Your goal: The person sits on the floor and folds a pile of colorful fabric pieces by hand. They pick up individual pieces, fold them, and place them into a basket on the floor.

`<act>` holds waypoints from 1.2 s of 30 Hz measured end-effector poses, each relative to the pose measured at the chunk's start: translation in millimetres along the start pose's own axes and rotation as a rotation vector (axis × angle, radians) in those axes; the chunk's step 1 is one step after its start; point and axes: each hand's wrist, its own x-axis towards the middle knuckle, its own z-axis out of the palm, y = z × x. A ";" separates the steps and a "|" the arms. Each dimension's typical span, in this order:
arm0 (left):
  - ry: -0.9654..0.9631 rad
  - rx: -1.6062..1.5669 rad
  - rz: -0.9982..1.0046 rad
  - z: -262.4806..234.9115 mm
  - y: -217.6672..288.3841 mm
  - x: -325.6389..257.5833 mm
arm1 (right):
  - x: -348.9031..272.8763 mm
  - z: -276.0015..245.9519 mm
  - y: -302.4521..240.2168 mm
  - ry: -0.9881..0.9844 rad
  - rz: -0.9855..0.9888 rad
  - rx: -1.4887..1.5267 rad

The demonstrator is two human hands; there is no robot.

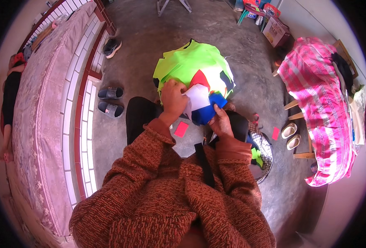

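My left hand [174, 99] is closed on the edge of a white cloth piece [198, 98], its fingers curled in. Between the thumb and fingers of my right hand [221, 121] is a blue cloth piece [205, 112], which meets the white one. A red cloth corner [200, 78] sticks up just beyond the white piece. Behind my hands, in front of my knees, lies a wide heap of bright yellow-green cloth [191, 62] with dark patches at its edges. What supports the heap is hidden.
On the concrete floor lie a red scrap [181, 129], grey slippers [110, 110], and white shoes [291, 136]. A checkered bag [265, 155] holds scraps by my right leg. Right stands furniture under pink plaid cloth [315, 95]; left, a bed [46, 103] with a person's leg [11, 99].
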 end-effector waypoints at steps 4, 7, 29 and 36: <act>-0.243 -0.782 -0.307 -3.9 -1.9 5.8 | 0.5 2.2 2.1 -0.003 0.016 0.017; -0.374 -1.738 -0.664 -16.2 -1.5 8.4 | -1.5 1.7 3.6 0.000 0.011 0.035; -0.260 -1.031 0.001 10.5 45.9 -34.7 | -13.0 4.5 -3.6 0.081 0.096 -0.008; -0.177 -0.801 0.106 36.3 30.5 -38.3 | -10.7 18.1 -8.8 0.044 -0.028 0.128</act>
